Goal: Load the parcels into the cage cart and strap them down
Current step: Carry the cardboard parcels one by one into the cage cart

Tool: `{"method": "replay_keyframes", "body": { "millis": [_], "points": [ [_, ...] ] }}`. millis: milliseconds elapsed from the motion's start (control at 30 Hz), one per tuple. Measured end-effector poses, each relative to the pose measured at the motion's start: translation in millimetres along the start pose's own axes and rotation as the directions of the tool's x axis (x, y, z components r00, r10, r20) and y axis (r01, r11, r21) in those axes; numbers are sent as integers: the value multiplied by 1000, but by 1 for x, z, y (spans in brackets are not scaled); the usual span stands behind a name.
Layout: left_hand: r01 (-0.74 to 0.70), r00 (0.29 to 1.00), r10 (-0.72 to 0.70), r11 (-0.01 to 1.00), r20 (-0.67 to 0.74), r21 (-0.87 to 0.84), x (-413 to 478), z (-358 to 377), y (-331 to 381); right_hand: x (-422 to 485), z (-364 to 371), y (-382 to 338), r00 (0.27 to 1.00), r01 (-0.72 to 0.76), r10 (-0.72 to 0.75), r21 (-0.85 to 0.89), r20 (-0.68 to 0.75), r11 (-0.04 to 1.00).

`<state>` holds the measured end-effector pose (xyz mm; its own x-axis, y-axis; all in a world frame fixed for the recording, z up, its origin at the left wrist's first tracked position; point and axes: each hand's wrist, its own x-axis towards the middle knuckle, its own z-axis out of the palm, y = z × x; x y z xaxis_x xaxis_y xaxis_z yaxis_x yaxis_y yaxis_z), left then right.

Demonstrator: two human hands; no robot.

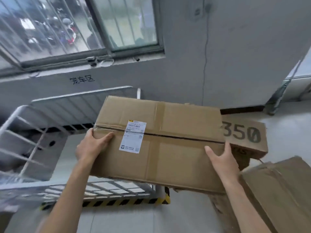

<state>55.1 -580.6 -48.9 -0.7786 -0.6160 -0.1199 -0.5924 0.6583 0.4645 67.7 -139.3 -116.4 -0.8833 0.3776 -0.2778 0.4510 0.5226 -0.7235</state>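
I hold a large flat cardboard parcel (168,145) with a white shipping label in mid-air in front of me. My left hand (90,145) grips its left end, thumb on top. Over at the right end, my right hand (222,158) grips the box with the thumb on top. The parcel hangs over the right side of the white metal cage cart (33,135), whose barred walls stand at the left and whose base has a black-and-yellow striped edge.
A brown box printed "350" (247,135) lies behind the held parcel at right. Another cardboard parcel (282,190) sits at the lower right. A grey wall with a barred window is ahead. A white cabinet (297,81) stands at far right.
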Motion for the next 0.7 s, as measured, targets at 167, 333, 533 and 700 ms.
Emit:
{"method": "replay_keyframes", "body": {
  "millis": [167, 333, 533, 700],
  "points": [
    [142, 987, -143, 990, -72, -19, 32, -54, -118, -39, 110, -57, 991, 74, -69, -41, 112, 996],
    [272, 960, -273, 962, -64, -19, 63, -83, -201, -59, 183, -104, 975, 116, -90, -117, 204, 986],
    [353, 932, -358, 933, -65, -73, 109, -96, -241, -48, 248, -158, 958, 143, -107, -123, 264, 982],
    [388, 914, -397, 915, -82, -106, 152, -106, -262, -29, 296, -202, 942, 170, -125, -123, 311, 978]
  ]
}}
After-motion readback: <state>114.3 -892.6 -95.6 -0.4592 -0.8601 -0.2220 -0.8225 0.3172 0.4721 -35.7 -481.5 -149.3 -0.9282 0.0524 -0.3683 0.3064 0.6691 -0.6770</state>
